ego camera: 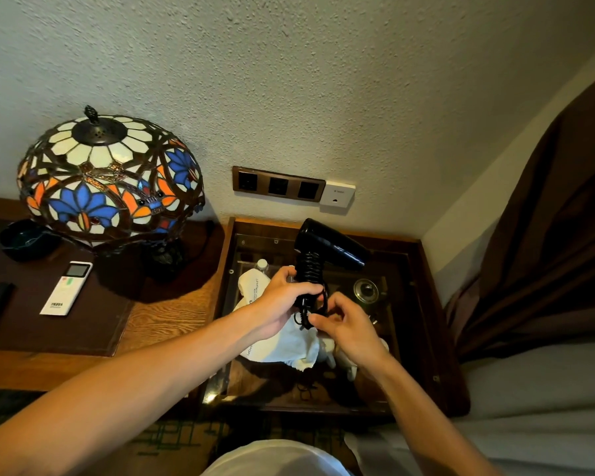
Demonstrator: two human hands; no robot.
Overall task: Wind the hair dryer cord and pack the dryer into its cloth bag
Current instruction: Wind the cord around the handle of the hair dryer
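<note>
A black hair dryer [327, 247] is held upright above the glass-topped side table [423, 304], nozzle pointing right. Its black cord [309, 269] is coiled in tight turns around the handle. My left hand [282, 297] grips the lower handle over the coils. My right hand [344, 324] pinches the loose cord end just below the handle. The white cloth bag [289, 345] with printed lettering lies crumpled on the glass under both hands.
A stained-glass lamp [110, 180] and a white remote [67, 288] stand on the wooden desk at left. Wall sockets [278, 184] sit above the table. A plastic bottle [261, 266] lies under the glass. Brown curtain [547, 235] and bed edge at right.
</note>
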